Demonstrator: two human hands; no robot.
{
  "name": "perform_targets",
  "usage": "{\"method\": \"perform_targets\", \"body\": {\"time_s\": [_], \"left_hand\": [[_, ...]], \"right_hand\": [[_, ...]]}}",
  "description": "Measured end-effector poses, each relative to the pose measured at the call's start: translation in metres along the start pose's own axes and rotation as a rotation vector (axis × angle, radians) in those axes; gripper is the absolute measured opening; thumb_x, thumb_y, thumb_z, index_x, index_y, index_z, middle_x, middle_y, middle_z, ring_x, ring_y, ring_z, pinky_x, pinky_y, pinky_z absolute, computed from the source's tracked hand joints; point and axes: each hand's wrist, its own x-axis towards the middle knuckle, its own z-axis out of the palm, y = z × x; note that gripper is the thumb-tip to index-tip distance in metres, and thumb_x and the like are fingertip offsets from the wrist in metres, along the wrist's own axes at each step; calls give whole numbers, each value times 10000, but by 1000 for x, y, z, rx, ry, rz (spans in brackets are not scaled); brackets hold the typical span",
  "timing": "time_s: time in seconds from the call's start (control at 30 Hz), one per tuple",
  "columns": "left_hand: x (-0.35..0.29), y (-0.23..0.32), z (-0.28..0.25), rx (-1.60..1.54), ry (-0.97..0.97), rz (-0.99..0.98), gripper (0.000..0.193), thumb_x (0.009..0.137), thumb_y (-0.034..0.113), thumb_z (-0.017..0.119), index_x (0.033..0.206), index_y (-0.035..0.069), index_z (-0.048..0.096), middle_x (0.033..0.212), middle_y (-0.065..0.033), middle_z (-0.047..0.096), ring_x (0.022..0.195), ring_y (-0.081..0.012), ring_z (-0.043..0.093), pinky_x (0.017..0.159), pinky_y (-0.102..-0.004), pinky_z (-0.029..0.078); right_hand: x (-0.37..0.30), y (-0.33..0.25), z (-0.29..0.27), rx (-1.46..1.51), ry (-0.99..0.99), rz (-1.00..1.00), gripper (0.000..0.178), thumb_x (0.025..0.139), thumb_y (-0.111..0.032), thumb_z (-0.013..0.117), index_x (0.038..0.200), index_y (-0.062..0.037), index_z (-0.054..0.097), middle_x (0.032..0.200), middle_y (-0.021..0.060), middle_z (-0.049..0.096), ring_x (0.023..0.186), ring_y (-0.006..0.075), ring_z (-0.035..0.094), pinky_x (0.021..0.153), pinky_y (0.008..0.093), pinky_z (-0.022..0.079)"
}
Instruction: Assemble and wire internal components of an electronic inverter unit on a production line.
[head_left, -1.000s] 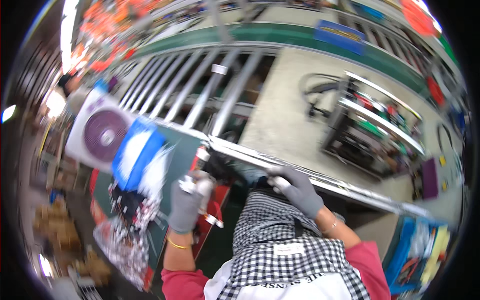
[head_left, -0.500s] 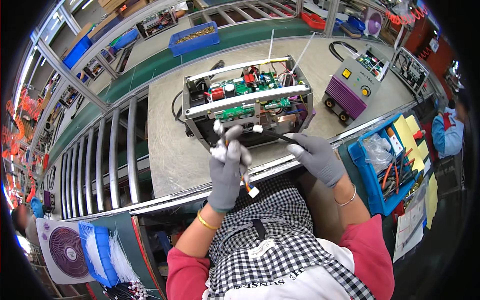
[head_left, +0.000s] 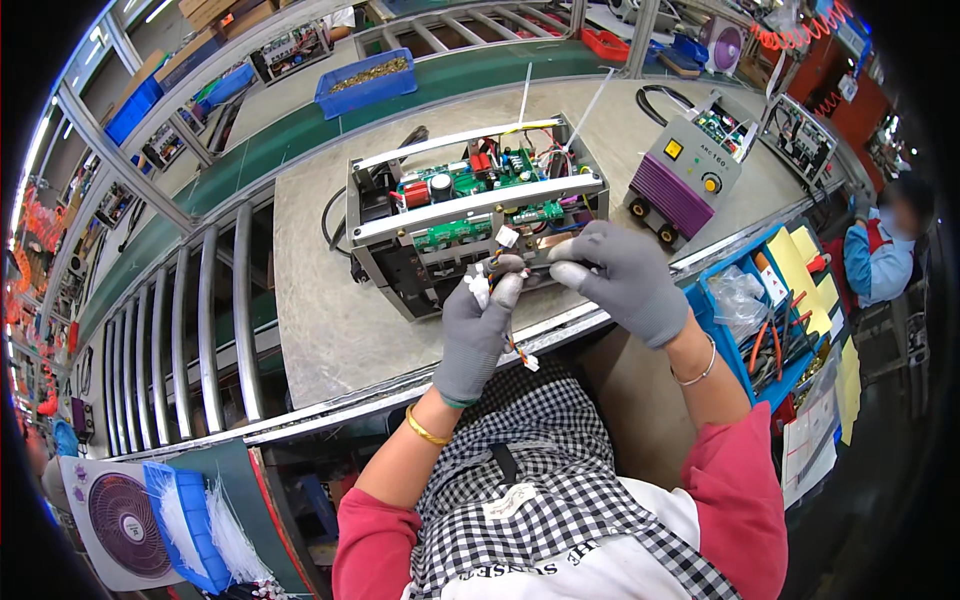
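Note:
My left hand (head_left: 476, 325), in a grey glove, is closed on a wire harness with white plug connectors (head_left: 507, 237) and coloured wires. One white plug with orange and dark wires (head_left: 526, 360) hangs below the fingers. My right hand (head_left: 630, 285), gloved too, is held just to the right, its thumb and fingertips drawn together; whatever lies between them is too small or hidden to make out. Directly beyond both hands stands an open-frame electrical unit (head_left: 475, 190) with green circuit boards, red parts and metal rails.
A grey and purple machine (head_left: 690, 165) stands at the right of the metal bench (head_left: 325, 350). Near my right arm is a blue tray (head_left: 755, 400) with pliers. Metal rollers (head_left: 208, 330) run at left, beside a fan (head_left: 130, 525). A co-worker (head_left: 880, 250) is at far right.
My right hand has moved up and a little left, nearer the left hand. The black cable with a white plug no longer shows at its fingers. The whole view has shifted slightly.

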Motion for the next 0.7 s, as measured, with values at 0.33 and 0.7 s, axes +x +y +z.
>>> {"method": "perform_targets", "body": {"time_s": [0.33,0.7], "left_hand": [[51,40,-33,280,244,682,296,991,109,550,1247,-36,580,1115,-95,689,1021,-136,625,919,-272,477],[60,38,-44,386,126,632,320,971,128,598,1251,-26,582,1114,-128,695,992,-143,647,893,-282,501]], "right_hand": [[54,6,-26,-519,77,-375,103,806,-232,693,869,-150,695,790,35,596,714,234,624,594,379,488],[78,-5,-33,-820,-133,-634,95,790,-197,651,860,-145,687,831,11,594,781,201,629,665,347,511]]}}
